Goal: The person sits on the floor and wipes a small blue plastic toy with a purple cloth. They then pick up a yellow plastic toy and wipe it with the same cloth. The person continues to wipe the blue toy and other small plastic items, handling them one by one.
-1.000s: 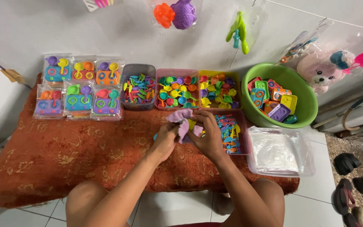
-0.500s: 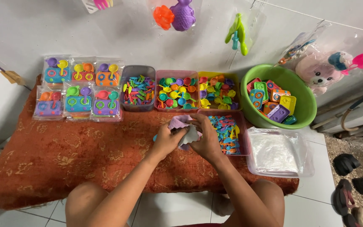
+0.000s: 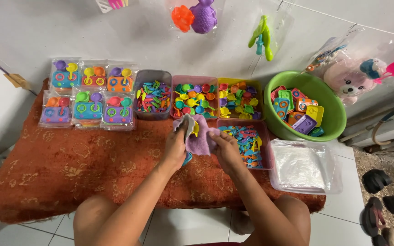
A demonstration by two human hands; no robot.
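Both hands meet over the middle of the worktop (image 3: 69,168), which is covered by a rust-red patterned cloth. The left hand (image 3: 175,148) and the right hand (image 3: 225,146) share one purple rag (image 3: 199,139); the fingers of each are closed on it, and the left hand also pinches a small yellow toy (image 3: 195,128) against the rag. A bit of blue toy (image 3: 187,158) shows under the left hand.

Far left lie six bagged toy sets (image 3: 87,93), in two rows of three. To their right stand three tubs in a row: a grey tub (image 3: 152,94), a pink tub (image 3: 195,96) and a yellow tub (image 3: 238,96), all full of small coloured pieces. A fourth tub (image 3: 247,143), nearer, sits just beside the right hand. Far right is one green basin (image 3: 331,114) of toy blocks, and near it one stack of clear bags (image 3: 303,166).

Three bagged toys hang on the wall, and a pink plush bear (image 3: 347,84) sits at far right.
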